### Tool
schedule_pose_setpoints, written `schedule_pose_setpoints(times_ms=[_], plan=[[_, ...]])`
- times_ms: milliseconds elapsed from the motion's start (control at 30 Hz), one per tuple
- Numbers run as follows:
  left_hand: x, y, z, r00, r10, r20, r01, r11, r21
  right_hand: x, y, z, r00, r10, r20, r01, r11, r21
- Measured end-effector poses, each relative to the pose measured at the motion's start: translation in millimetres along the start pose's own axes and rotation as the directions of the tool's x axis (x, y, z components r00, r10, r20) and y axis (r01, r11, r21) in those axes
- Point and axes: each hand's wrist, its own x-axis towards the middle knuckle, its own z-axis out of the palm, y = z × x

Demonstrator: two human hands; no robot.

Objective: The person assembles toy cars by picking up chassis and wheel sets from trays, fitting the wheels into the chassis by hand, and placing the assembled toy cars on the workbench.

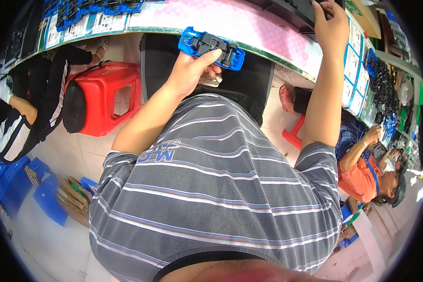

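A blue toy car lies underside up in my left hand, its black chassis and wheels facing me. My left thumb presses on the chassis near one pair of wheels, with the fingers curled beneath. The car is held just off the near edge of the table. Stretched out to the far right, my right hand is at a black tray. Its thumb and fingertips are drawn together over the tray's edge. Anything between them is too small or hidden to name.
Rows of blue toy cars stand at the table's far left. Dark small parts pile up on the right. A red stool stands on the left floor. Co-workers sit on both sides, one in an orange top.
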Motion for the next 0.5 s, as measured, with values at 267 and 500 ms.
schedule_pose_setpoints(times_ms=[267,500], plan=[[4.9,-9.0,-0.4,0.999,0.024,0.043,-0.025,0.999,0.028,-94.5,-122.9,30.6,0.892,-0.378,0.247,0.18,0.799,0.574],[1.0,-12.7,0.7,0.993,0.12,0.003,-0.12,0.992,0.028,-108.6,-142.6,47.7,0.88,-0.343,0.329,0.155,0.862,0.483]])
